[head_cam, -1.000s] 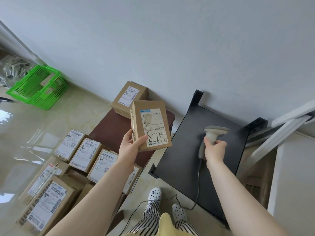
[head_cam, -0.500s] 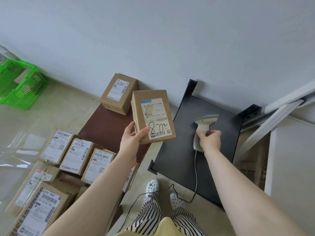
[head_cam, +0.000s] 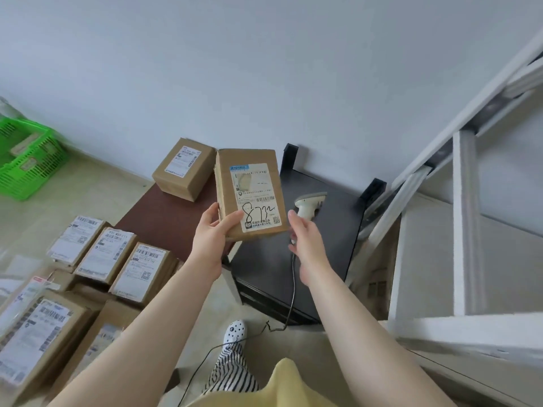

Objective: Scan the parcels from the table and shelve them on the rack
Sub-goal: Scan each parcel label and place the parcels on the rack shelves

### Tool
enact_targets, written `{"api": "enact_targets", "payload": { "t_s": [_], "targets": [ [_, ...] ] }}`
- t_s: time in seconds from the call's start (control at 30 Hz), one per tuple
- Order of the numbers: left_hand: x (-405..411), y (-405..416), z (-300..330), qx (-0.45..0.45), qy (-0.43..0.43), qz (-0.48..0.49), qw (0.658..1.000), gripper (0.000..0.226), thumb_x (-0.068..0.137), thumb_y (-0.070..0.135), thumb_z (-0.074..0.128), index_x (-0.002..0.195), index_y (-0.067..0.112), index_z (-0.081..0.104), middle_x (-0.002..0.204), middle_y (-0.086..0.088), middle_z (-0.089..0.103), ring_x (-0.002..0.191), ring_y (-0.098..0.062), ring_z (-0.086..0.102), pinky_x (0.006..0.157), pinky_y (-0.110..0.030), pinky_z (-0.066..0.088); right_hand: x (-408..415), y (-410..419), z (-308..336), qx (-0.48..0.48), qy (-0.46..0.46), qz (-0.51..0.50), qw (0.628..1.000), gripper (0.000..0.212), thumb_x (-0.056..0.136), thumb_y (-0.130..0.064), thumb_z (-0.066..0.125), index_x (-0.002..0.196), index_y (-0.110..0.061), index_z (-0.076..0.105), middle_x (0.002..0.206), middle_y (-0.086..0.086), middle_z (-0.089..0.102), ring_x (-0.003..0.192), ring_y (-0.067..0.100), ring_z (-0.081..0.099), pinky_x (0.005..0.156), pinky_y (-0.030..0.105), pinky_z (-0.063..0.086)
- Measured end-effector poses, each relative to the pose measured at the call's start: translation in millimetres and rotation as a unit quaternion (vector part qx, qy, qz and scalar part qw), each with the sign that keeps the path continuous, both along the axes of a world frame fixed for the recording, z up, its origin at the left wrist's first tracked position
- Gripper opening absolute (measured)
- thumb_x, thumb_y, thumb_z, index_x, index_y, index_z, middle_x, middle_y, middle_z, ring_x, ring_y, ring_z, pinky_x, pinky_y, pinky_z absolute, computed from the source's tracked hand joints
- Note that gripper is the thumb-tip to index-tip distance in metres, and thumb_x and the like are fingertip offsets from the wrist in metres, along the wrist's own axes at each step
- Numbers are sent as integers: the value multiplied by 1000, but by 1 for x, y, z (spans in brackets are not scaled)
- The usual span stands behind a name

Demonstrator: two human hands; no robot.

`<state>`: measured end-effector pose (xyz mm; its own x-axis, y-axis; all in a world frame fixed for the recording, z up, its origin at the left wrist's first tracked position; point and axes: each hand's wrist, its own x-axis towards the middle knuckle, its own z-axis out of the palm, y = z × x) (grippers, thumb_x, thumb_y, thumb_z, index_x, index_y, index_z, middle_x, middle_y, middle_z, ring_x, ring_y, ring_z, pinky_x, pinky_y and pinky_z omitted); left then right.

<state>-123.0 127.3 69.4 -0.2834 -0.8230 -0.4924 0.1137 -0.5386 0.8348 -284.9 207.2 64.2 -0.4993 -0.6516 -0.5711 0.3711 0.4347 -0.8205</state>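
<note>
The left hand (head_cam: 212, 239) grips a parcel (head_cam: 250, 198) by its lower corner, thumb across the label, above the black table (head_cam: 329, 230). The right hand (head_cam: 305, 235) hovers beside the parcel, fingers loose, holding nothing; the scanner (head_cam: 307, 205) lies on that table.

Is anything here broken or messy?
A little. The parcel in the left hand has a ragged, worn left edge. The scanner lies loose on the black table, its cord trailing onto the floor.

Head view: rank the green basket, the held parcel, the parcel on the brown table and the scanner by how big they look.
1. held parcel, though it is nearest the camera
2. green basket, partly cut off by the frame
3. parcel on the brown table
4. scanner, partly hidden
</note>
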Motion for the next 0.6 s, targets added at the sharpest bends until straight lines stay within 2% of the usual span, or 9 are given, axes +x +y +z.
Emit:
{"api": "enact_targets", "payload": {
  "t_s": [0.07, 0.17, 0.23, 0.3, 0.43, 0.47, 0.6],
  "targets": [
    [-1, 30, 8, -21, 0, -8, 1000, 95, 64, 39, 87, 148, 20, 46, 117, -5, 76, 107, -26, 73, 105, -50, 51, 1, 24, 7, -15, -38, 45, 998, 37, 94, -54, 57, 121, -27, 55, 121, -6, 61, 119, 17, 54, 108, 41, 43],
    [-1, 81, 16, -37, -2, -13, 999, 90, 63, 39, 84, 145, 21, 50, 116, -2, 76, 109, -23, 72, 104, -43, 51, 1, 63, 15, -38, -73, 101, 991, 27, 97, -50, 55, 112, -29, 64, 109, -6, 73, 107, 15, 64, 106, 42, 46],
    [2, 112, 17, -41, -15, -9, 999, 85, 64, 39, 82, 143, 22, 53, 115, 0, 77, 109, -21, 72, 101, -39, 51, 2, 91, 16, -40, -78, 131, 988, 34, 97, -50, 56, 118, -26, 66, 111, -4, 75, 103, 15, 67, 105, 43, 48],
    [8, 139, 18, -32, -19, -9, 999, 84, 64, 40, 81, 141, 21, 55, 115, 0, 76, 109, -20, 72, 93, -34, 53, 4, 117, 15, -28, -81, 159, 984, 43, 96, -52, 56, 125, -23, 65, 116, -3, 74, 108, 17, 68, 106, 44, 48],
    [27, 189, 16, -23, -32, -36, 999, 48, 88, 28, 70, 135, 21, 61, 116, 1, 76, 106, -16, 72, 81, -24, 52, 15, 171, 15, -8, -83, 203, 976, 41, 94, -54, 57, 121, -24, 67, 112, -5, 75, 111, 17, 67, 102, 40, 51],
    [33, 199, 13, -22, -35, -47, 998, 45, 91, 26, 68, 136, 21, 60, 116, 1, 76, 103, -14, 72, 79, -22, 52, 17, 185, 13, -2, -80, 212, 974, 40, 94, -53, 58, 119, -23, 67, 112, -5, 75, 111, 17, 67, 101, 39, 52],
    [57, 239, 1, -2, -39, -115, 993, 72, 75, 40, 73, 142, 20, 53, 123, 0, 73, 103, -11, 72, 84, -27, 51, 24, 237, 7, 21, -51, 228, 972, 41, 91, -50, 63, 118, -20, 68, 119, 4, 73, 110, 22, 67, 98, 37, 55]
  ]
}}
